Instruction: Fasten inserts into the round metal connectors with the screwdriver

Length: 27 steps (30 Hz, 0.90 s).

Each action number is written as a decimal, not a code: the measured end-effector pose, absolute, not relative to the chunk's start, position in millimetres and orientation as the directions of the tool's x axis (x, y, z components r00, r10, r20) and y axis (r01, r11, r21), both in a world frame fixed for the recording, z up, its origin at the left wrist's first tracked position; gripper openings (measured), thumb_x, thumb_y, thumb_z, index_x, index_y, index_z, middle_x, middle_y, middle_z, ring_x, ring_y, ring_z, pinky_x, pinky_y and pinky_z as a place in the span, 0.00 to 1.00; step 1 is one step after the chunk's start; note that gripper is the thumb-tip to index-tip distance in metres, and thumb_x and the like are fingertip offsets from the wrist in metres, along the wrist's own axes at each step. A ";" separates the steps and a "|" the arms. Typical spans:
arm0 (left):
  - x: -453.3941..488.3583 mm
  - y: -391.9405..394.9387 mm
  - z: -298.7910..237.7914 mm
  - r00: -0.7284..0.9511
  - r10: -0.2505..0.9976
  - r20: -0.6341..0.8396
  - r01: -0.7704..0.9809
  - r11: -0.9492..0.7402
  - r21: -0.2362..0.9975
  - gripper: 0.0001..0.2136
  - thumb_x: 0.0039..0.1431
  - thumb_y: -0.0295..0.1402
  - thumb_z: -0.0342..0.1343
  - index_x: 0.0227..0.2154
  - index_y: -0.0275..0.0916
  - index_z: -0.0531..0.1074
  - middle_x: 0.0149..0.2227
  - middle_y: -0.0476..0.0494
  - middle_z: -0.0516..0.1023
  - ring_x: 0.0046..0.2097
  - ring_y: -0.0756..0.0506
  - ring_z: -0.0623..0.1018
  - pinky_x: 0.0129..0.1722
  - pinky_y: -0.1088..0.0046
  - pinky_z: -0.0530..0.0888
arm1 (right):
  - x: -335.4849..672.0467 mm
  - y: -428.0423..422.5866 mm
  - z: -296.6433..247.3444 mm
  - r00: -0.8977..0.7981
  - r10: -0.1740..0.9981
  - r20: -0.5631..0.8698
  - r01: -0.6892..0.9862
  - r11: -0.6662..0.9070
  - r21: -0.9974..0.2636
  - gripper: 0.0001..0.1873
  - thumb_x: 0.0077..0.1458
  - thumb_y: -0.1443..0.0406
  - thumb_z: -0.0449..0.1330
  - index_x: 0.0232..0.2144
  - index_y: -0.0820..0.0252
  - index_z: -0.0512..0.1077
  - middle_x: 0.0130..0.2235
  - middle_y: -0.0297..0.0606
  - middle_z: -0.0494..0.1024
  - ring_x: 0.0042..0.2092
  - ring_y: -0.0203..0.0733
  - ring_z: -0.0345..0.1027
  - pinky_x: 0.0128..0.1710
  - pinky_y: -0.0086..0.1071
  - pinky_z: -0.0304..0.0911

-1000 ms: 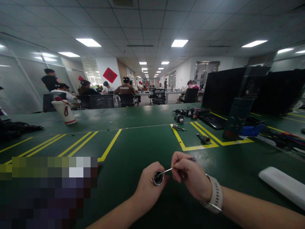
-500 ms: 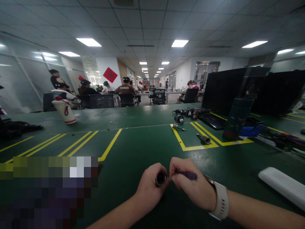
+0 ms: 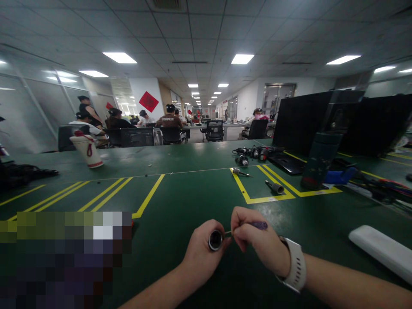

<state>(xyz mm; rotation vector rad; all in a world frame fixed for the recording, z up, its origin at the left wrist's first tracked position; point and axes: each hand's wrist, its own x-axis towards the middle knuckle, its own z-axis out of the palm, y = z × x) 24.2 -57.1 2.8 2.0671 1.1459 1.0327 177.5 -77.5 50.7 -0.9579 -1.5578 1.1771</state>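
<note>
The left hand (image 3: 202, 255) has its grip closed around a dark tube (image 3: 215, 240), the round mouth facing the wearer; the right hand (image 3: 257, 240) pinches a purple-handled tool (image 3: 259, 225), its thin shaft pointing at the tube's side; whether the tip touches, I cannot tell; both are held over the green surface (image 3: 180, 197); beyond them a socket (image 3: 275, 187) lies inside yellow tape (image 3: 257, 200); a bottle (image 3: 322, 161) stands to its right.
</note>
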 end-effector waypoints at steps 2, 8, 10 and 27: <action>24.4 -56.4 3.5 0.317 0.882 0.349 0.403 -0.458 0.792 0.06 0.48 0.29 0.58 0.25 0.40 0.64 0.24 0.53 0.67 0.25 0.50 0.66 0.25 0.76 0.62 | 177.5 -75.7 49.8 -0.242 0.950 0.196 0.000 0.202 -0.979 0.04 0.37 0.71 0.49 0.16 0.59 0.61 0.13 0.26 0.59 0.17 0.32 0.52 0.17 0.26 0.46; 23.4 -56.4 5.2 0.287 0.876 0.388 0.286 -0.465 0.838 0.09 0.49 0.30 0.57 0.26 0.41 0.59 0.27 0.53 0.64 0.27 0.50 0.64 0.26 0.75 0.64 | 179.6 -74.2 47.3 -0.228 0.947 0.225 -0.123 0.201 -0.972 0.04 0.38 0.71 0.50 0.17 0.59 0.63 0.14 0.26 0.60 0.17 0.31 0.51 0.17 0.26 0.46; 23.1 -56.7 4.5 0.310 0.867 0.391 0.271 -0.474 0.837 0.09 0.48 0.29 0.57 0.26 0.41 0.59 0.27 0.53 0.64 0.27 0.50 0.64 0.26 0.75 0.63 | 179.4 -75.3 48.7 -0.269 0.941 0.206 -0.109 0.183 -0.977 0.04 0.36 0.70 0.50 0.16 0.59 0.63 0.14 0.26 0.60 0.16 0.31 0.50 0.16 0.25 0.45; 24.2 -57.9 4.0 0.374 0.873 0.314 0.326 -0.441 0.836 0.09 0.46 0.32 0.59 0.26 0.40 0.62 0.25 0.53 0.66 0.27 0.50 0.65 0.25 0.75 0.63 | 179.2 -85.2 57.6 -0.307 0.892 0.331 0.231 0.407 -0.884 0.05 0.41 0.71 0.49 0.17 0.58 0.60 0.17 0.27 0.60 0.20 0.33 0.54 0.20 0.27 0.49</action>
